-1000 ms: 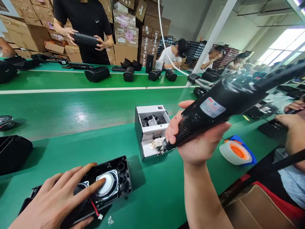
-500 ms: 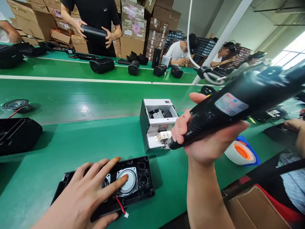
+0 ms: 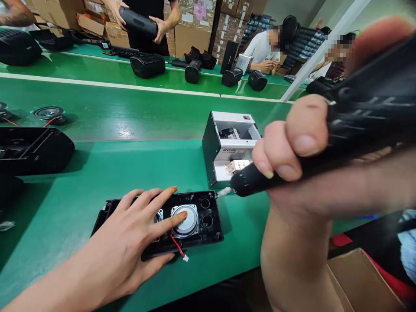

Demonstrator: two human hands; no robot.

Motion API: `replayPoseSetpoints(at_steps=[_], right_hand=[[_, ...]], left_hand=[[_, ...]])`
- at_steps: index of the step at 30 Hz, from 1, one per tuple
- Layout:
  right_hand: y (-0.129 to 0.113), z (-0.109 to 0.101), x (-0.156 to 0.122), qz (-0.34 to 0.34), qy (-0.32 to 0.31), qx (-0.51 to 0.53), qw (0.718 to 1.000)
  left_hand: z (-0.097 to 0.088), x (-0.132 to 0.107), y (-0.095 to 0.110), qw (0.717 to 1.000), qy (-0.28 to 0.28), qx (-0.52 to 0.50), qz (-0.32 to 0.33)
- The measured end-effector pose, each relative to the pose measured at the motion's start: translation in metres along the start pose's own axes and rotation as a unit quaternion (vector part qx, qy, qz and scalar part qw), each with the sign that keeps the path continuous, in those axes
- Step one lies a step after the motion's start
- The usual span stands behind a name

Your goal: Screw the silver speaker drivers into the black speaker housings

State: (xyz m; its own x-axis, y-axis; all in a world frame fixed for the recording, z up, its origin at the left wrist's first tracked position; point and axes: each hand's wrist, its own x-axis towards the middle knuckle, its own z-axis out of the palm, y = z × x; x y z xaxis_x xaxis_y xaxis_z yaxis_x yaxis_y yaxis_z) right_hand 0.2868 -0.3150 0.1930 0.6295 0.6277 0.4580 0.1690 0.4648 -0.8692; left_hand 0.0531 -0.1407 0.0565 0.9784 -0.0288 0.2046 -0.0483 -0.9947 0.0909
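My left hand [image 3: 139, 234] lies spread over a black speaker panel [image 3: 198, 242], its index fingertip on a round speaker driver [image 3: 185, 221] and its thumb along the near edge. A red wire with a white plug [image 3: 185, 258] hangs from the panel. My right hand [image 3: 292, 143] is wrapped round a black electric screwdriver [image 3: 253, 180], tilted down to the left. Its blurred bit [image 3: 224, 192] is at the panel's far right corner; whether it touches, I cannot tell. Just behind stands a grey-white screw feeder [image 3: 232, 147], partly hidden by the screwdriver.
On the left stand an open black speaker housing [image 3: 48, 149] and loose speaker drivers [image 3: 48, 113]. Several black speakers [image 3: 147, 66] line the far side of the green bench [image 3: 130, 125]. Across it a person holds a black speaker [image 3: 139, 24]. A cardboard box [image 3: 364, 281] is at lower right.
The screwdriver has come down and left from beside the feeder to the panel's corner. My left hand remains spread on the panel. The whole view has shifted.
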Motion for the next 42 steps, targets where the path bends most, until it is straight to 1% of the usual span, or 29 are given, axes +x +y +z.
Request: replayPoseSetpoints(at_steps=[3,6,9,12,18,21,26,29,32,37,42], right_hand=[[0.017,0.022,0.002,-0.026,-0.008,0.118,0.993],[0.035,0.039,0.0,-0.012,-0.002,0.149,0.989],[0.05,0.045,-0.003,0.026,-0.015,0.165,0.986],[0.062,0.046,-0.004,0.047,-0.022,0.174,0.983],[0.077,0.044,-0.005,0.025,-0.029,0.158,0.987],[0.081,0.043,-0.005,0.032,-0.036,0.15,0.988],[0.086,0.043,-0.004,0.061,-0.036,0.141,0.987],[0.087,0.043,-0.004,0.057,-0.031,0.139,0.988],[0.087,0.043,-0.005,0.057,-0.039,0.138,0.988],[0.09,0.043,-0.007,0.087,-0.041,0.146,0.985],[0.093,0.048,-0.012,0.074,-0.091,0.198,0.973]], left_hand=[[-0.002,0.003,0.001,1.0,0.005,0.005,0.009],[-0.007,0.005,0.001,1.0,-0.004,-0.007,0.005],[-0.011,0.007,0.0,1.0,-0.015,-0.003,0.013],[-0.012,0.008,-0.002,0.999,-0.018,0.012,0.031],[-0.013,0.009,-0.001,0.999,-0.022,0.02,0.038],[-0.013,0.009,-0.001,0.999,-0.021,0.02,0.037],[-0.013,0.011,-0.001,0.999,-0.024,0.018,0.033],[-0.013,0.011,-0.001,0.999,-0.025,0.015,0.033],[-0.014,0.01,-0.001,0.999,-0.026,0.017,0.033],[-0.013,0.008,-0.003,0.999,-0.023,0.024,0.036],[-0.01,0.009,-0.004,0.999,-0.02,0.032,0.038]])
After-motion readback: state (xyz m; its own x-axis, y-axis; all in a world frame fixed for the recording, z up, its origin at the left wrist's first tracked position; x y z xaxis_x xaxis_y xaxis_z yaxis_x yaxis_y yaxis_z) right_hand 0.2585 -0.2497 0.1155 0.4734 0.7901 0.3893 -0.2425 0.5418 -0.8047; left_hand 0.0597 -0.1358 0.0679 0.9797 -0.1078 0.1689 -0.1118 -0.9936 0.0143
